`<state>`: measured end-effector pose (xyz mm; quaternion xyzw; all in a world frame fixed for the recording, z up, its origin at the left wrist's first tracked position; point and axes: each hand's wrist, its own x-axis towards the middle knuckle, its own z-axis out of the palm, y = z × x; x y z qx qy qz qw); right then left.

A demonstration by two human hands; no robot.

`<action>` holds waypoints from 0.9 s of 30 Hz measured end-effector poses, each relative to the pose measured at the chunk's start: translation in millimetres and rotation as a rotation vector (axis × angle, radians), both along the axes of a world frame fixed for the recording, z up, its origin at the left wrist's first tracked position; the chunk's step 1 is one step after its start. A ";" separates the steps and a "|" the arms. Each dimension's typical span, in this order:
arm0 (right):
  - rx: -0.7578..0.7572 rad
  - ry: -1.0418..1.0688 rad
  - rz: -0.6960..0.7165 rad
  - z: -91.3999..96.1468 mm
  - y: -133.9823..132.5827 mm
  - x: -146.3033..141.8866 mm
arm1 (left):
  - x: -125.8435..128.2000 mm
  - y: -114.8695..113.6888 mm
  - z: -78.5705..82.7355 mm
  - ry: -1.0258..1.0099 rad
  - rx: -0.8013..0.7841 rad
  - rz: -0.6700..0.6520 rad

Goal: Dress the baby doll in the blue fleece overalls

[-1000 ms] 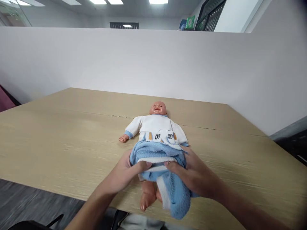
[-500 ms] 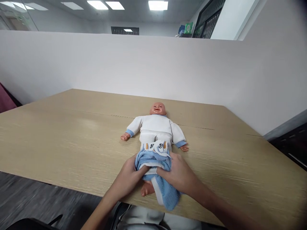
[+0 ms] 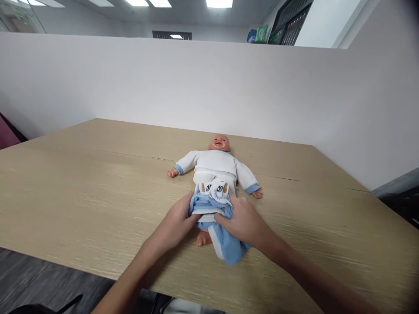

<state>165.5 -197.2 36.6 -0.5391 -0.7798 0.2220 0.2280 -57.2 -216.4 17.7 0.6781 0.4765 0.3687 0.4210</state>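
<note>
A baby doll point(image 3: 218, 144) in a white top with blue cuffs lies on its back on the wooden table point(image 3: 81, 183), head toward the far wall. Fluffy blue trousers point(image 3: 225, 246) with a white waistband and an elephant face sit bunched around its hips. My left hand point(image 3: 175, 222) pinches the waistband on the left side. On the other side my right hand point(image 3: 244, 220) grips the same waistband. One bare foot point(image 3: 203, 239) pokes out below; the other leg is hidden inside the loose blue trouser leg.
A white partition wall point(image 3: 131, 83) stands along the table's far edge. The near table edge runs just below my forearms, with dark floor beyond it at the left. A dark surface shows at the far right.
The doll and my hands sit farther from the table's near edge than before. The bunched blue trousers are gathered tighter at the hips, and the elephant face has come down off the chest.
</note>
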 end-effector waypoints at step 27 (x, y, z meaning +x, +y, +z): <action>-0.181 0.017 0.164 10.1 -51.8 -11.9 | 0.3 -57.2 -34.3 0.199 -0.070 0.089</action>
